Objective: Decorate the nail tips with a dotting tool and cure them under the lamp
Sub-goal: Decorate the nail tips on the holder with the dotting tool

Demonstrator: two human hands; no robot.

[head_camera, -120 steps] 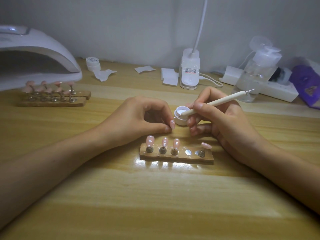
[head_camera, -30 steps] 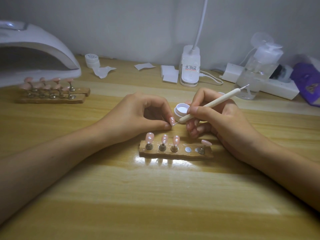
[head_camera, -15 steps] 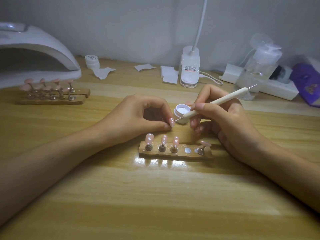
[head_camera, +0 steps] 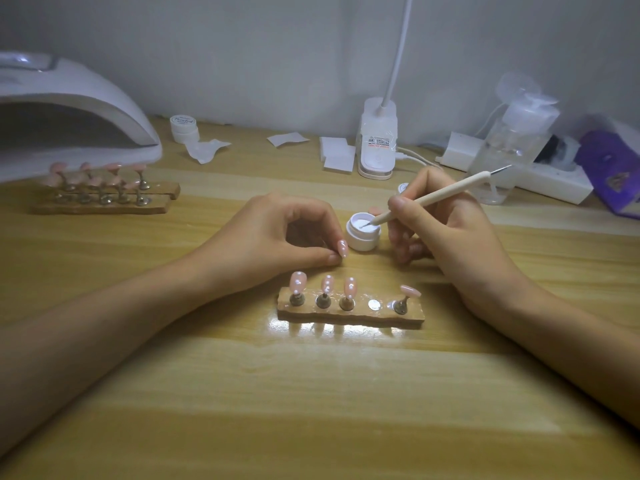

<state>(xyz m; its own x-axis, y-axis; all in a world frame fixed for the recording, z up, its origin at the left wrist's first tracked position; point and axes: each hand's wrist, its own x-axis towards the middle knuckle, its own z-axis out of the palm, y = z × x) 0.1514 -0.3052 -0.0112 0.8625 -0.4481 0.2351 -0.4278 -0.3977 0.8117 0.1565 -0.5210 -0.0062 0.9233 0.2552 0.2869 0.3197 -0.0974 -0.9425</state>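
Pinches a pink nail tip [head_camera: 342, 244] between left hand [head_camera: 273, 237] thumb and forefinger. Grips the dotting tool [head_camera: 436, 195] in curled right hand [head_camera: 453, 233] fingers, point dipped into the white pot [head_camera: 363, 240].

**Dim Light, Glare on Wood**

Lit weakly from above, with grey murk on the wall [head_camera: 242, 46]. White glints on the glossy table [head_camera: 311, 410] just before the nail-tip holder [head_camera: 349, 315] (a row of small patches). Soft shadow left of it. Mildly blurred throughout, worse at the pump bottle [head_camera: 512, 140]; bowed at the curing lamp [head_camera: 69, 81].
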